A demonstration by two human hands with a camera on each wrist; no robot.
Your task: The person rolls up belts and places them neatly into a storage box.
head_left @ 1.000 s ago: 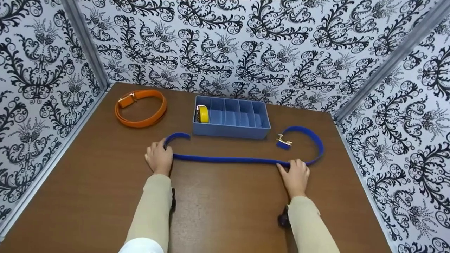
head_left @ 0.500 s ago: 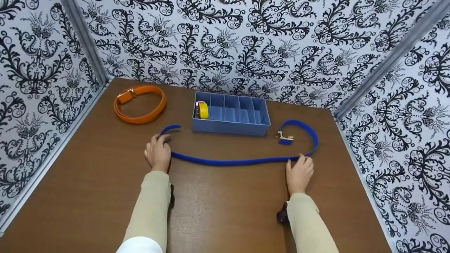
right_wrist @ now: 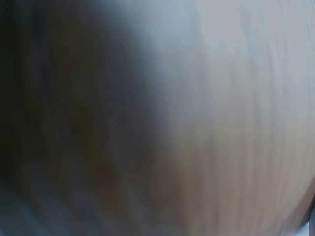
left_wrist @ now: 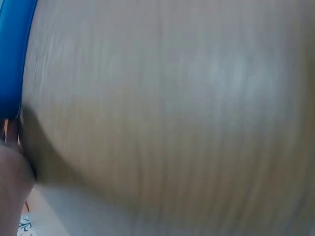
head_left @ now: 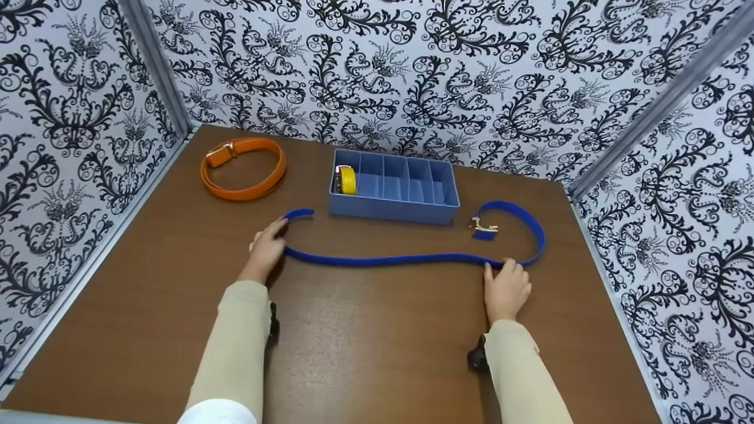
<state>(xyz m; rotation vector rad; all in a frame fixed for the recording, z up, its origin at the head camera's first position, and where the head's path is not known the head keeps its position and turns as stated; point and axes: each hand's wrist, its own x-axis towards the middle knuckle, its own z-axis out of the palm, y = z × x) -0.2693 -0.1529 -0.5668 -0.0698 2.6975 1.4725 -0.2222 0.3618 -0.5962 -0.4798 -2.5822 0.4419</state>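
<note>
A long blue belt [head_left: 377, 261] runs across the brown table, bent back at both ends. Its gold-coloured buckle [head_left: 484, 227] lies at the right, inside the right-hand curve. My left hand [head_left: 268, 247] holds the belt at its left bend, and the plain tip sticks out beyond the fingers. On the right, my right hand [head_left: 506, 288] pinches the lower stretch between thumb and fingers. The left wrist view has the belt [left_wrist: 15, 54] along its left edge, above part of the left hand [left_wrist: 12, 182]. The right wrist view is blurred.
Behind the belt stands a blue-grey divided box [head_left: 393, 209], with a rolled yellow belt [head_left: 348, 180] in its leftmost compartment. An orange belt [head_left: 243, 193] lies looped at the back left. Patterned walls [head_left: 412, 70] enclose the table [head_left: 365, 330] at the back and sides.
My left hand has turned at the left bend. My right hand has slid a little to the right along the belt. The middle stretch has gone from nearly straight to slightly wavy.
</note>
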